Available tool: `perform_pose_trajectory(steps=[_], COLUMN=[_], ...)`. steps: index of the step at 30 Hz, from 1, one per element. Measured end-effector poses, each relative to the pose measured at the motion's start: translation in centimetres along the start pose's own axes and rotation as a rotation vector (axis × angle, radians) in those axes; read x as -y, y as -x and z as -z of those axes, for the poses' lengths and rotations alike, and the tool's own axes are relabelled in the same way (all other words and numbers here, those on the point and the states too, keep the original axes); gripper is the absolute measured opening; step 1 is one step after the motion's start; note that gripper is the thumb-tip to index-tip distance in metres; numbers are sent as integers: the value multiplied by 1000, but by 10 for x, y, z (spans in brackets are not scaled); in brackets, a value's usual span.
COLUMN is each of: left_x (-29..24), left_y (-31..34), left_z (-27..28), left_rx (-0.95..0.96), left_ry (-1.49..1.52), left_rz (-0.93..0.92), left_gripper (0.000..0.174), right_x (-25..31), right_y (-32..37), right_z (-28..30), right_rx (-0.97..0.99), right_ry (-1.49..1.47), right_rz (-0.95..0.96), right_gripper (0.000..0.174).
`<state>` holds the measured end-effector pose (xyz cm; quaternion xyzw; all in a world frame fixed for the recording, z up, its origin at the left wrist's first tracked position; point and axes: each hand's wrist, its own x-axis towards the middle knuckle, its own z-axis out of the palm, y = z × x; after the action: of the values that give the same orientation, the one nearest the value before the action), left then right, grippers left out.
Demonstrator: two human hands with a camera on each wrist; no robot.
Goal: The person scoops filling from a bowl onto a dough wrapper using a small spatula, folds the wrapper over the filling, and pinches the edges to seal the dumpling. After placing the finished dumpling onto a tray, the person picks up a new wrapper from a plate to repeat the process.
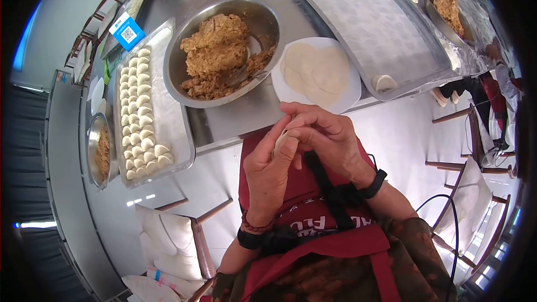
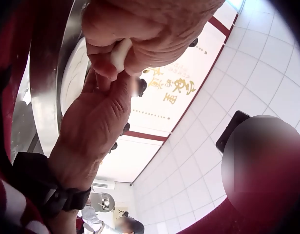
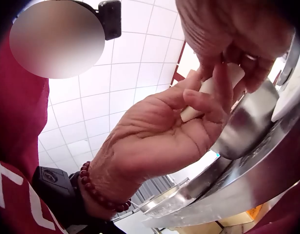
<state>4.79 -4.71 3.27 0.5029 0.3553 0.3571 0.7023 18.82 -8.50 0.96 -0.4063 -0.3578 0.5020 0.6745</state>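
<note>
A pale dumpling (image 1: 280, 141) shows as a thin edge between both hands, just in front of the table edge. My left hand (image 1: 268, 169), with a red bead bracelet, curls its fingers round one side of it. Over the other side, my right hand (image 1: 331, 141) pinches the dough with thumb and fingers. In the left wrist view the white dough (image 2: 121, 54) bulges out between the fingers; most of the dumpling (image 3: 193, 111) is covered by them. Nearest the hands is a white plate (image 1: 278, 90) bearing round dough wrappers (image 1: 316, 70).
A steel bowl (image 1: 174, 81) of brown filling (image 1: 215, 50) stands beside the plate. Left of it, a tray (image 1: 170, 128) holds rows of dumplings (image 1: 142, 117). On the right lies a floured tray (image 1: 369, 22) with a dumpling (image 1: 384, 83) in its near corner. Chairs (image 1: 168, 240) flank me.
</note>
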Motion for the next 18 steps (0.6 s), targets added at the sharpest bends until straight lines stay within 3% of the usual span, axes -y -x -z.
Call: perform_pose_trajectory(steps=[5,10,13,18], left_x=[-2,-11,-9,1], left_y=[-3,-4,-5,-6], left_z=[0,-6,-4,2], left_rx=[14,-77,-44,27], left_ry=[-52,194,261,261], left_rz=[-24,-106,-146,-201], left_gripper=[37,36,40,43], right_x=[5,12,22,7], right_y=[-3,-3,0,2], right_z=[-2,-3,-4,2], right_rx=[-12,-58,0,36], right_ry=[29,63,-104,-284], right_rz=[30,36,-149,-226], right_gripper=[17,31,37,38])
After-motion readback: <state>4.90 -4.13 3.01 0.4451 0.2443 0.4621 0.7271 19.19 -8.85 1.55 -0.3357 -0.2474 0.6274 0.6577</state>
